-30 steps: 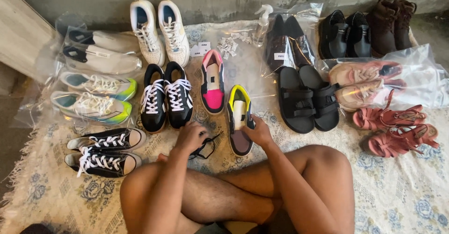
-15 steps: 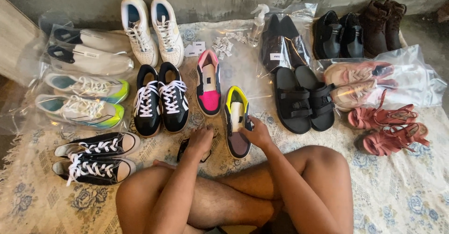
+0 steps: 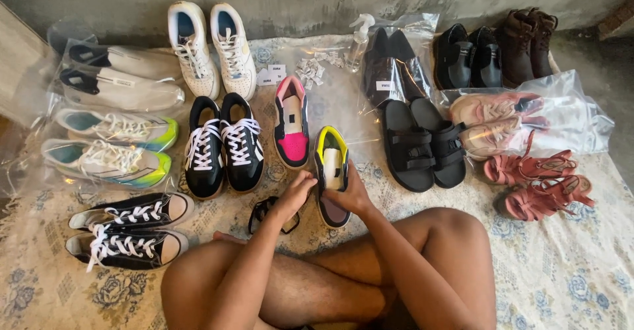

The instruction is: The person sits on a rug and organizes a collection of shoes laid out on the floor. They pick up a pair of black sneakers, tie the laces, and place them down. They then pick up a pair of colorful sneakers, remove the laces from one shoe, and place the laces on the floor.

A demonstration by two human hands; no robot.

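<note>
On the patterned cloth spread over the floor, shoes lie in pairs with toes pointing toward the seated person, set out so that each pair can be seen from above. Farthest left, bagged white shoes and bagged green-soled runners stay in clear plastic, apparently to keep them clean, with black canvas sneakers lying on their sides below them. Next come white high-tops by the wall and black lace-up sneakers beneath them. A pink-toed sneaker lies alone, since its mate, the yellow-collared sneaker, is drawn closer to the crossed legs and lies between both hands. The left hand pinches at that shoe's near side with fingers drawn together, while the right hand curls over its middle and steadies it; a loose black lace lies just beside the left hand. A small spray bottle stands near the wall. Further right lie bagged dark flats, black strap sandals, black shoes, brown boots, bagged pink sneakers and red sandals.
</note>
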